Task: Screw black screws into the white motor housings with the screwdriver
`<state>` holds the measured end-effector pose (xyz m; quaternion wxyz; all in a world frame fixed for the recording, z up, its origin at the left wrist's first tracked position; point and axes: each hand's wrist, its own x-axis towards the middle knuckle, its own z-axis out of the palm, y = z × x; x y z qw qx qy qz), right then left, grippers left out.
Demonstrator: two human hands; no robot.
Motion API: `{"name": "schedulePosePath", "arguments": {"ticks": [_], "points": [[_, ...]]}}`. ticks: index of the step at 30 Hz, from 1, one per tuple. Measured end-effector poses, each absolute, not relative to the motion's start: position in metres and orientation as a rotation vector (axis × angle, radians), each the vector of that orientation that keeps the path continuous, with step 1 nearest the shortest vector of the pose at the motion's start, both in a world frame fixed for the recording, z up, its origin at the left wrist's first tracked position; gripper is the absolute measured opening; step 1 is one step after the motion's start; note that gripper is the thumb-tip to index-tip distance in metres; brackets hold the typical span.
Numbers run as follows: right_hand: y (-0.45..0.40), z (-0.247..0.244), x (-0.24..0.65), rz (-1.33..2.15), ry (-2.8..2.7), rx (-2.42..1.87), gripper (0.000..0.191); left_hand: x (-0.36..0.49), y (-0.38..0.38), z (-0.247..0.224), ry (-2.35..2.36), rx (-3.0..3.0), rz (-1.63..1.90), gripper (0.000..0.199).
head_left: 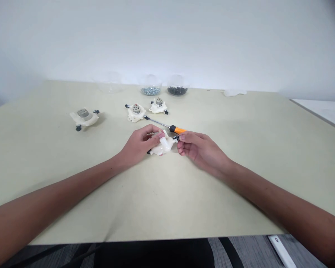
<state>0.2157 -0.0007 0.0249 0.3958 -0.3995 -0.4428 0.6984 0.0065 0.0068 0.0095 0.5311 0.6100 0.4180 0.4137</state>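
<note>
My left hand (141, 144) grips a white plastic housing (163, 146) from its left side, low over the middle of the table. A dark piece shows at the housing's lower left, beside my fingers. At the housing's right end, my right hand (194, 146) pinches a small black part (176, 137) against a white tab. Just behind my right hand lies a screwdriver (178, 130) with an orange and black handle, its shaft pointing back and to the left. Its tip is close to a white motor unit (136, 112) with black end pieces.
Another motor unit (158, 105) sits behind the screwdriver, and one more (84, 118) at the left. Along the wall stand clear bowls of silvery pieces (150, 91) and black pieces (177, 90), a clear bowl (110, 85) and a white item (234, 92).
</note>
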Motion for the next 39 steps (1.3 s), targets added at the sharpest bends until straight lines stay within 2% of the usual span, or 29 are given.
{"name": "schedulePosePath", "arguments": {"ticks": [4, 6, 12, 20, 22, 26, 30, 39], "points": [[0.000, 0.025, 0.215, 1.858, -1.044, -0.998, 0.015, 0.006, 0.007, 0.009, 0.952, 1.434, 0.966, 0.032], [-0.001, 0.026, 0.214, 1.782, -1.133, -1.020, 0.017, 0.006, 0.007, 0.008, 0.962, 1.441, 0.967, 0.033], [-0.008, 0.025, 0.214, 1.075, -1.621, -1.192, 0.018, 0.007, 0.007, 0.009, 1.074, 1.514, 0.982, 0.033], [-0.015, 0.022, 0.214, 0.568, -1.891, -1.168, 0.015, 0.008, 0.005, 0.011, 1.122, 1.529, 0.959, 0.034], [-0.015, 0.024, 0.213, 0.664, -1.834, -1.192, 0.015, 0.008, 0.005, 0.011, 1.118, 1.535, 0.967, 0.034], [-0.011, 0.027, 0.211, 1.152, -1.559, -1.235, 0.017, 0.007, 0.006, 0.012, 1.093, 1.526, 0.969, 0.034], [-0.004, 0.025, 0.212, 1.546, -1.299, -1.095, 0.020, 0.007, 0.007, 0.012, 1.060, 1.489, 0.968, 0.033], [0.000, 0.022, 0.218, 1.909, -1.010, -0.976, 0.016, 0.005, 0.009, 0.009, 0.985, 1.427, 0.946, 0.031]]}}
